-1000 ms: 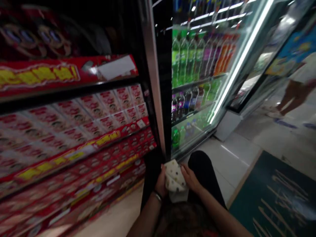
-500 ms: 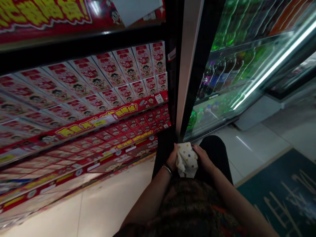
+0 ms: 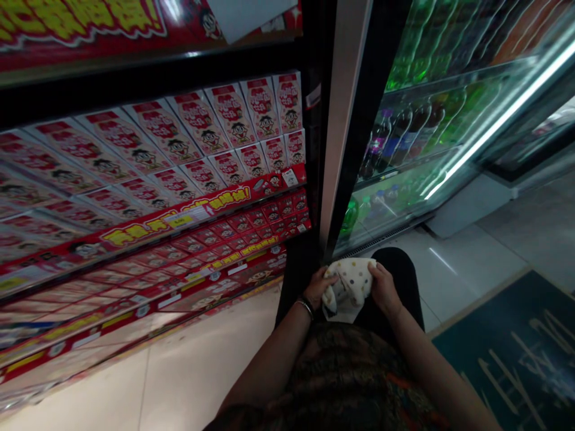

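A white cloth with coloured dots (image 3: 354, 276) is stretched between my hands, above my lap. My left hand (image 3: 320, 286), with a bracelet at the wrist, is closed on the cloth's left side, its fingers lying over the folds. On the other side my right hand (image 3: 383, 286) pinches the upper right corner. The middle of the cloth sags in folds. Below it shows a pale flat piece (image 3: 345, 312); I cannot tell whether it belongs to the cloth.
Shelves of red and white drink cartons (image 3: 215, 123) stand to the left. Ahead on the right is a glass-door cooler (image 3: 422, 126) with rows of bottles. A dark green mat (image 3: 516, 341) with pale lettering lies on the tiled floor (image 3: 188, 371).
My right hand has moved to the right, spreading the cloth wider. My left hand's fingers have come over the front of the cloth, which now hangs in different folds.
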A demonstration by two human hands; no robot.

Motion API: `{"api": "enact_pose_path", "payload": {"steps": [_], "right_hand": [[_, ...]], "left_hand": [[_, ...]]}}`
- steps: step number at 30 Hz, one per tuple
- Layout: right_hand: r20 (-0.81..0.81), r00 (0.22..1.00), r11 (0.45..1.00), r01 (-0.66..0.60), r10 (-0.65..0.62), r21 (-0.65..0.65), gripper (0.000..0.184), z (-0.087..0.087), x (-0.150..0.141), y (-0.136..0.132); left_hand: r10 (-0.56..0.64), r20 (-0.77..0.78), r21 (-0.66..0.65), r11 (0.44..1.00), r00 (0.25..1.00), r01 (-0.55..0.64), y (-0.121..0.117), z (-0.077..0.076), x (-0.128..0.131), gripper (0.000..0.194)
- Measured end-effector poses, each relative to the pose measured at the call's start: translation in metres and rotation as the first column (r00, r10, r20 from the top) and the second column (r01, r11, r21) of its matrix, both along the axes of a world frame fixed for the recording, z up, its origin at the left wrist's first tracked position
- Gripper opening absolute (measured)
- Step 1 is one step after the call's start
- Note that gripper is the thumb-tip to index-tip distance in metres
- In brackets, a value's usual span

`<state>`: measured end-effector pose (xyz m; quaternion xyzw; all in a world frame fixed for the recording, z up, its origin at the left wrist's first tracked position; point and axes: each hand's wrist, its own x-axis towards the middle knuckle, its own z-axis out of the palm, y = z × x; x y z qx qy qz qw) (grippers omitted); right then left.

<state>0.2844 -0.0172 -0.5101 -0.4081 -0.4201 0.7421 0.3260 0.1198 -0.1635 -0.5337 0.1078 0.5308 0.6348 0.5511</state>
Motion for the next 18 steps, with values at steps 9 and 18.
{"api": "enact_pose_path", "payload": {"steps": [9,18], "right_hand": [[0.096,0.994,0.971,-0.077,0.056,0.227,0.042,0.072,0.024,0.001],[0.371,0.928,0.632,-0.31,0.038,0.71,0.041,0.112,-0.005,-0.017]], "left_hand": [[0.035,-0.374,-0.1,0.992,0.927,-0.078,0.007,-0.014,0.001,0.033],[-0.132,-0.045,-0.159,0.979,0.99,0.124,0.002,0.014,-0.007,0.072]]}}
